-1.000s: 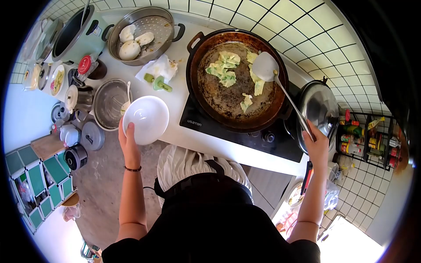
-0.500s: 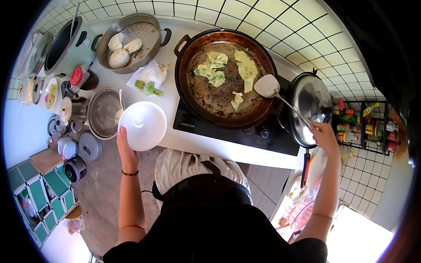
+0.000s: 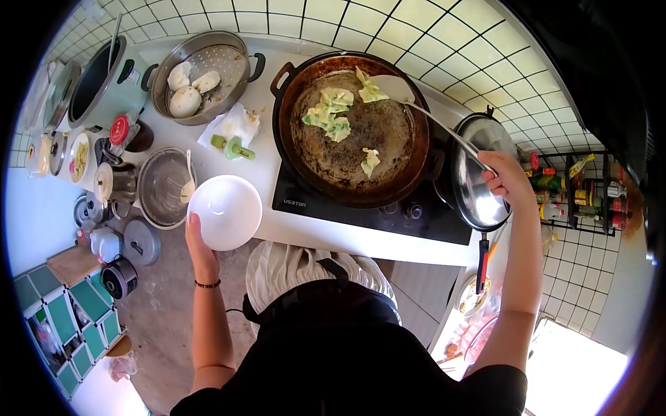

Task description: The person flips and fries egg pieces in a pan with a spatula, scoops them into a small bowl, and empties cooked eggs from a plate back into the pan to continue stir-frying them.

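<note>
Partly hidden: spatula (image 3: 395,88) in right hand (image 3: 510,179)

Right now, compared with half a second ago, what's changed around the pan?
The spatula in your right hand moved away from you to the far side of the pan, and the egg piece beside it is now bunched there. Nothing was grabbed or let go. Your left hand still holds the white bowl; the other two egg pieces stayed put.

Bowl (image 3: 226,213) is plain white. Pan (image 3: 333,158) shows rust-brown, blackened at the rim. Food pieces (image 3: 329,114) are pale yellow, mottled green. Cooktop (image 3: 444,226) is black, lettered white. Wall tiles (image 3: 374,26) are cream, dark-lined.
</note>
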`<state>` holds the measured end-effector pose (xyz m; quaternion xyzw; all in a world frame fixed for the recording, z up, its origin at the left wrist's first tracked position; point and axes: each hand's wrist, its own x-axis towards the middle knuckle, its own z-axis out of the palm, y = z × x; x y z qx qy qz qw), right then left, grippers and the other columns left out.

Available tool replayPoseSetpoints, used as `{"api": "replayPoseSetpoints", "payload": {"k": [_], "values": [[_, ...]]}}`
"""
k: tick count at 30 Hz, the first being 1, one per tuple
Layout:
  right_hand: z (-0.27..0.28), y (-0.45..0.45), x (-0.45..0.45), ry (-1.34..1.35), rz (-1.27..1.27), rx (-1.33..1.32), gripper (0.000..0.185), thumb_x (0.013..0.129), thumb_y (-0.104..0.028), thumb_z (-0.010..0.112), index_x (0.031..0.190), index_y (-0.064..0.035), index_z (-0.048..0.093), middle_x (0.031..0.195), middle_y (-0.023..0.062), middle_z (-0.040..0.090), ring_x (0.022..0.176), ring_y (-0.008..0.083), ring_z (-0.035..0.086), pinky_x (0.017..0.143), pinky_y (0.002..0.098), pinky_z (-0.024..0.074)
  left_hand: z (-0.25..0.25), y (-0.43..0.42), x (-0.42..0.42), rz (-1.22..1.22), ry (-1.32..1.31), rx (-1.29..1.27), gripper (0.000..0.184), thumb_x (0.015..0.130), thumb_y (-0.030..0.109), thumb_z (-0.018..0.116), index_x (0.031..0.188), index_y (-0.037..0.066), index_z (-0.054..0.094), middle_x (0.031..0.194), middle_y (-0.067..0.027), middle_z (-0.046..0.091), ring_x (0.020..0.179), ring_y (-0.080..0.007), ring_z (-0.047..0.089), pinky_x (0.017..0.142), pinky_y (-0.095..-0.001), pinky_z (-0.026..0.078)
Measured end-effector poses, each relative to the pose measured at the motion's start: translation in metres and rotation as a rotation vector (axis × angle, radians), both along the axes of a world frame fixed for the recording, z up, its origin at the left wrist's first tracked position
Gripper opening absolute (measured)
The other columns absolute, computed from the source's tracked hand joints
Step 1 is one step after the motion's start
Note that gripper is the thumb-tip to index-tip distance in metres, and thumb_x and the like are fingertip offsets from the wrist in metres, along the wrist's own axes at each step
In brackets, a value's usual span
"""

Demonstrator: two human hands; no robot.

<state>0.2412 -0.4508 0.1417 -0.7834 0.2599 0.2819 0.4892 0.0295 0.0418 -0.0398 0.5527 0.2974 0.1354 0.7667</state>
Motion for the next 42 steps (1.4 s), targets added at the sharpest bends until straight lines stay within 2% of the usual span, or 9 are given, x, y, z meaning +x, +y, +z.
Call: {"api": "replayPoseSetpoints", "payload": {"k": [9, 15, 21, 25, 28, 32, 38, 42], "values": [[-0.001, -0.009, -0.015, 0.044, 0.148, -0.247, 0.019, 0.091, -0.026, 0.058, 0.081, -0.0102, 0.055, 0.057, -0.0032, 0.043, 0.041, 0.0018, 0.032, 0.034, 0.0187, 0.0181, -0.009, 0.0, -0.003, 0.008, 0.023, -0.009, 0.051, 0.098, 0.038, 0.041, 0.132, -0.001, 0.044, 0.127, -0.0096, 0.054, 0.116, -0.02, 0.053, 0.097, -0.0334, 0.042], [-0.033, -0.006, -0.002, 0.005, 0.252, -0.188, 0.019, 0.091, -0.023, 0.058, 0.088, -0.0049, 0.061, 0.057, -0.0018, 0.044, 0.041, 0.0041, 0.034, 0.036, 0.0209, 0.0207, -0.006, 0.001, -0.003, -0.041, 0.018, -0.015, 0.052, 0.098, 0.038, 0.041, 0.133, 0.0, 0.043, 0.127, -0.0093, 0.053, 0.116, -0.0199, 0.053, 0.097, -0.0336, 0.042], [-0.07, 0.043, 0.016, -0.054, 0.218, -0.117, 0.028, 0.092, -0.024, 0.058, 0.109, -0.0026, 0.064, 0.061, 0.0006, 0.048, 0.042, 0.0061, 0.037, 0.036, 0.0209, 0.027, 0.017, -0.011, 0.005, -0.024, 0.022, -0.176, 0.055, 0.098, 0.041, 0.038, 0.135, 0.001, 0.041, 0.128, -0.0088, 0.053, 0.116, -0.0213, 0.052, 0.097, -0.0344, 0.042], [-0.105, 0.071, 0.004, -0.078, 0.177, -0.015, 0.027, 0.093, -0.025, 0.057, 0.108, -0.0036, 0.063, 0.063, 0.0, 0.048, 0.044, 0.0067, 0.04, 0.037, 0.0214, 0.0308, 0.034, -0.016, 0.019, -0.055, -0.012, -0.242, 0.058, 0.097, 0.043, 0.036, 0.136, 0.0, 0.039, 0.131, -0.0107, 0.05, 0.119, -0.0228, 0.051, 0.098, -0.0355, 0.042], [-0.123, 0.088, -0.006, -0.135, 0.172, -0.019, 0.027, 0.094, -0.025, 0.057, 0.107, -0.0027, 0.063, 0.06, -0.0026, 0.043, 0.043, 0.0052, 0.036, 0.037, 0.0212, 0.0272, 0.037, -0.017, 0.031, -0.085, -0.054, -0.259, 0.058, 0.097, 0.042, 0.034, 0.137, 0.0, 0.038, 0.132, -0.0116, 0.05, 0.12, -0.0234, 0.051, 0.099, -0.036, 0.041], [-0.126, 0.083, -0.014, -0.139, 0.118, 0.142, 0.027, 0.095, -0.023, 0.056, 0.113, -0.004, 0.062, 0.059, -0.0048, 0.039, 0.044, 0.0031, 0.033, 0.038, 0.0205, 0.0241, 0.041, -0.019, 0.041, -0.108, -0.085, -0.302, 0.053, 0.097, 0.037, 0.034, 0.134, -0.001, 0.042, 0.13, -0.0106, 0.052, 0.118, -0.0237, 0.052, 0.1, -0.0362, 0.04], [-0.111, 0.045, -0.032, -0.195, 0.118, 0.14, 0.031, 0.095, -0.019, 0.056, 0.123, -0.0054, 0.059, 0.06, -0.0072, 0.038, 0.045, 0.001, 0.032, 0.039, 0.0184, 0.0235, 0.053, -0.022, 0.066, -0.219, -0.001, -0.362, 0.061, 0.094, 0.045, 0.035, 0.138, 0.002, 0.038, 0.136, -0.0126, 0.048, 0.124, -0.0278, 0.05, 0.101, -0.0427, 0.042], [-0.09, 0.025, -0.045, -0.237, 0.128, 0.129, 0.031, 0.094, -0.013, 0.058, 0.123, -0.0035, 0.059, 0.062, -0.0072, 0.041, 0.048, 0.0009, 0.035, 0.04, 0.0181, 0.0255, 0.043, -0.021, 0.087, -0.29, 0.026, -0.355, 0.065, 0.09, 0.047, 0.038, 0.141, 0.006, 0.033, 0.135, -0.0145, 0.049, 0.118, -0.0313, 0.055, 0.09, -0.0477, 0.051]]}}
